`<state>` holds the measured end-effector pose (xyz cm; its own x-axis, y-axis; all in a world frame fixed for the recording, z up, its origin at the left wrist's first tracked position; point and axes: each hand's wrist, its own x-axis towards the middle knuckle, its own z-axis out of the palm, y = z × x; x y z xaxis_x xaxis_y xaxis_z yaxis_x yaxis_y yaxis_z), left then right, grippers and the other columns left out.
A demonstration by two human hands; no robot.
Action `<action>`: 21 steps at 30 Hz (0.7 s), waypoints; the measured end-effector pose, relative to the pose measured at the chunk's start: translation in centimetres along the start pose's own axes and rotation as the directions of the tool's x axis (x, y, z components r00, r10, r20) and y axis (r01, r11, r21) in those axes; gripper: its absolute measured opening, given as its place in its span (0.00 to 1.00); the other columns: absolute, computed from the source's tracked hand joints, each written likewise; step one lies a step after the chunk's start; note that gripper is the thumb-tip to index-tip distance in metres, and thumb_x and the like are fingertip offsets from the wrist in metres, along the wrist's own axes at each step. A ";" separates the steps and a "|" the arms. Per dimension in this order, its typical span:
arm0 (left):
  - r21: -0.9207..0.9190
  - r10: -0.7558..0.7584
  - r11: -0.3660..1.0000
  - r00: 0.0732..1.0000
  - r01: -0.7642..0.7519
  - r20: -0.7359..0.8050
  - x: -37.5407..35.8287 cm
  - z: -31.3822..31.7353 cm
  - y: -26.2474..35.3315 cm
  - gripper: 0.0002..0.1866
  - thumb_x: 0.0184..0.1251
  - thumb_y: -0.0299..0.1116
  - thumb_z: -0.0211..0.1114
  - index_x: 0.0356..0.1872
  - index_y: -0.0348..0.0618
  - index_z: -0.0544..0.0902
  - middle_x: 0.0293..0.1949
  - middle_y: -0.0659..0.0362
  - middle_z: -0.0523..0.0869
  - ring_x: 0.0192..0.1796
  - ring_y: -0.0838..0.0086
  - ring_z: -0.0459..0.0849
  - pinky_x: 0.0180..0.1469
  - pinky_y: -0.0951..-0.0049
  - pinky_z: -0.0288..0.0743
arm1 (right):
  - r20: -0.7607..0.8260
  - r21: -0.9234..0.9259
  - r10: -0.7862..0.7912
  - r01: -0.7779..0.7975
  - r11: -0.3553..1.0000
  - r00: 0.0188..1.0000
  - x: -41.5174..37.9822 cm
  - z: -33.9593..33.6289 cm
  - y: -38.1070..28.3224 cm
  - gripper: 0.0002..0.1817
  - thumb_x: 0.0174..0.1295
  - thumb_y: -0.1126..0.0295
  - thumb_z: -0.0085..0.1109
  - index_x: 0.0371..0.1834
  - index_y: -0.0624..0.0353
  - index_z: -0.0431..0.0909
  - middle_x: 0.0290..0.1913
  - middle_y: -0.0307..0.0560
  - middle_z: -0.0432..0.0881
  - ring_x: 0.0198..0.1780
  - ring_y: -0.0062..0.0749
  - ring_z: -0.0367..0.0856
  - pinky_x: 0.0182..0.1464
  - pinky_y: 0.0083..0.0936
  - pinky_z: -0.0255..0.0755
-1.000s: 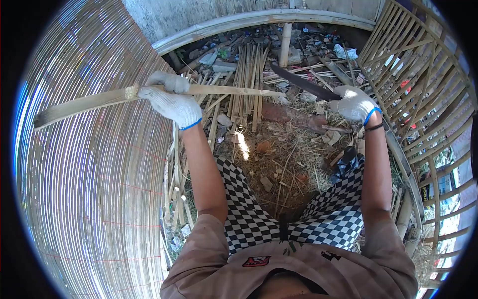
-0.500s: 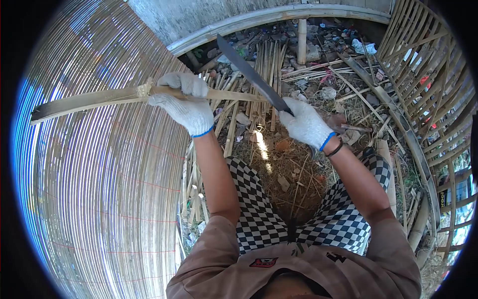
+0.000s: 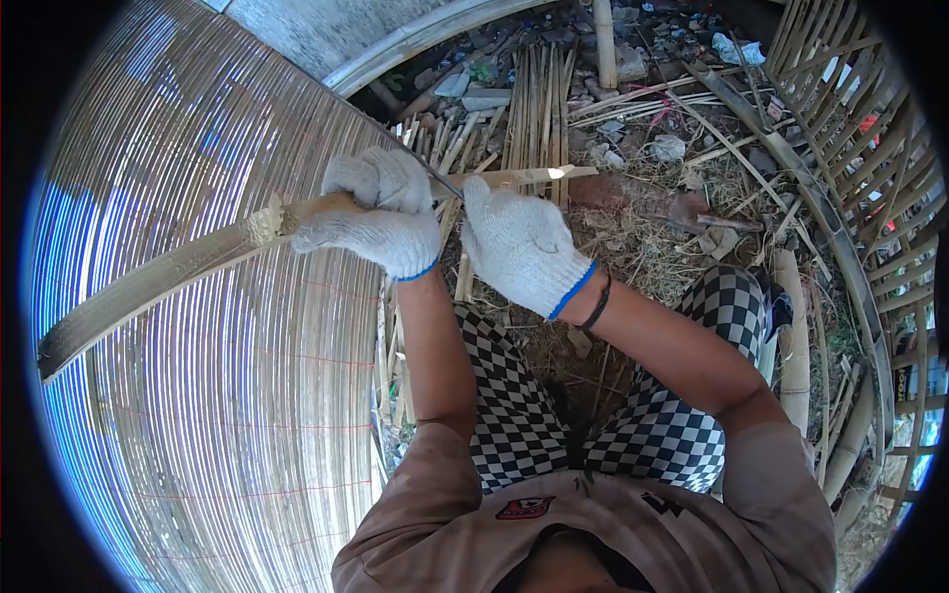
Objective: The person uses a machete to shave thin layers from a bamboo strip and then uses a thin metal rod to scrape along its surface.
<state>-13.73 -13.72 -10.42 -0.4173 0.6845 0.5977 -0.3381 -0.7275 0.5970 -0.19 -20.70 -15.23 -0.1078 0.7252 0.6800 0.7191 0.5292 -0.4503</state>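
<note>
A long bamboo strip [image 3: 168, 272] runs from the far left, rising to the middle, with a rough node near my left hand [image 3: 381, 210]. That gloved hand is closed around the strip just right of the node. My right hand [image 3: 524, 242], also gloved, is closed on the handle of a machete [image 3: 427, 163]. The dark blade is seen nearly edge-on and lies across the strip, close to the left hand's fingers. Beyond the right hand the strip's pale end [image 3: 559, 174] sticks out to the right.
A slatted bamboo screen [image 3: 237, 395] fills the left side. Cut bamboo strips [image 3: 539, 99] lie on the littered ground ahead. A bamboo post [image 3: 605, 44] stands behind them. A woven bamboo lattice [image 3: 880, 168] and a curved bamboo pole [image 3: 835, 232] are on the right.
My right hand has moved left with the machete, bringing the blade onto the strip beside my left hand. The strip's left end has swung down.
</note>
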 end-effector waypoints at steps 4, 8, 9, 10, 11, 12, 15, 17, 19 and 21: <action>0.022 -0.045 0.999 0.998 0.046 -0.050 0.0 -1.2 -0.2 0.60 0.60 0.89 0.32 0.79 0.49 0.47 0.73 0.47 0.60 0.74 0.56 0.64 0.75 0.47 0.62 | 0.036 0.072 0.015 -0.018 0.997 0.999 0.3 -0.1 -0.7 0.12 0.64 0.69 0.60 0.44 0.68 0.74 0.27 0.57 0.84 0.28 0.51 0.88 0.27 0.41 0.80; -0.508 0.159 0.840 0.810 0.190 0.564 5.5 -8.3 -6.4 0.61 0.60 0.90 0.33 0.77 0.45 0.57 0.70 0.45 0.68 0.71 0.56 0.73 0.75 0.47 0.70 | -0.003 0.057 0.009 -0.009 0.998 1.000 0.5 -0.2 0.0 0.13 0.67 0.66 0.60 0.45 0.66 0.74 0.26 0.54 0.82 0.28 0.52 0.86 0.29 0.41 0.79; -0.587 0.263 0.768 0.711 0.254 0.652 4.9 -6.5 -5.3 0.59 0.59 0.90 0.33 0.71 0.45 0.61 0.65 0.47 0.70 0.66 0.58 0.75 0.71 0.49 0.73 | -0.011 0.083 0.014 -0.013 0.996 1.000 0.7 0.6 0.4 0.13 0.67 0.66 0.60 0.45 0.66 0.74 0.26 0.54 0.82 0.28 0.51 0.86 0.29 0.41 0.79; -0.631 0.363 0.692 0.587 0.350 0.724 4.2 -4.4 -3.9 0.57 0.58 0.91 0.33 0.65 0.46 0.65 0.60 0.49 0.73 0.60 0.61 0.77 0.68 0.50 0.76 | -0.022 0.107 0.015 -0.012 0.994 1.000 0.7 1.1 0.6 0.13 0.67 0.66 0.60 0.45 0.66 0.75 0.26 0.54 0.82 0.28 0.51 0.86 0.29 0.41 0.79; -0.631 0.449 0.627 0.450 0.456 0.772 3.6 -2.4 -2.7 0.55 0.57 0.92 0.33 0.59 0.46 0.69 0.55 0.50 0.75 0.55 0.63 0.78 0.64 0.52 0.80 | -0.017 0.104 0.010 -0.008 0.995 1.000 0.6 0.9 0.2 0.13 0.67 0.66 0.60 0.45 0.66 0.75 0.26 0.54 0.82 0.28 0.51 0.86 0.29 0.41 0.79; -0.505 0.382 0.770 0.352 0.390 0.854 5.7 -3.6 -2.0 0.54 0.57 0.92 0.33 0.54 0.47 0.71 0.50 0.52 0.77 0.50 0.65 0.79 0.57 0.55 0.83 | -0.021 0.098 0.002 0.000 0.995 1.000 0.9 0.7 0.0 0.13 0.67 0.66 0.60 0.46 0.65 0.74 0.26 0.54 0.82 0.28 0.51 0.86 0.29 0.41 0.79; -0.078 -0.034 0.997 0.996 0.027 -0.087 1.0 0.1 -0.6 0.45 0.61 0.90 0.32 0.25 0.52 0.64 0.23 0.62 0.69 0.24 0.76 0.69 0.25 0.72 0.73 | -0.015 0.061 0.001 0.000 0.998 1.000 1.1 0.3 0.4 0.13 0.68 0.65 0.60 0.46 0.65 0.74 0.27 0.54 0.83 0.28 0.50 0.86 0.28 0.42 0.78; -0.025 0.025 0.999 0.998 -0.023 0.062 0.7 0.3 -0.1 0.44 0.61 0.89 0.34 0.21 0.53 0.61 0.18 0.64 0.65 0.20 0.78 0.65 0.20 0.75 0.67 | -0.057 0.058 -0.005 0.008 0.998 0.998 0.9 1.0 0.7 0.13 0.68 0.65 0.60 0.46 0.64 0.75 0.27 0.54 0.83 0.27 0.50 0.86 0.27 0.41 0.78; -0.085 0.058 0.996 0.946 -0.032 0.319 1.0 -0.4 0.3 0.44 0.59 0.90 0.38 0.18 0.54 0.62 0.16 0.65 0.65 0.17 0.79 0.64 0.16 0.75 0.66 | -0.061 0.031 -0.004 0.006 1.000 0.998 1.0 1.5 0.3 0.14 0.69 0.65 0.60 0.49 0.64 0.75 0.25 0.53 0.83 0.27 0.49 0.86 0.27 0.40 0.78; -0.090 0.086 0.994 0.947 -0.061 0.309 0.7 0.6 0.6 0.44 0.59 0.90 0.37 0.17 0.54 0.61 0.16 0.64 0.64 0.16 0.79 0.61 0.15 0.75 0.63 | 0.055 0.012 0.038 -0.039 0.999 0.998 0.7 1.1 0.2 0.14 0.69 0.66 0.60 0.50 0.65 0.76 0.25 0.53 0.83 0.27 0.49 0.86 0.27 0.40 0.77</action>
<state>-13.71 -13.64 -9.27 -0.1635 0.6001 0.7831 -0.3863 -0.7693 0.5089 -0.82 -19.61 -15.48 -0.1176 0.7679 0.6297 0.7143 0.5060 -0.4835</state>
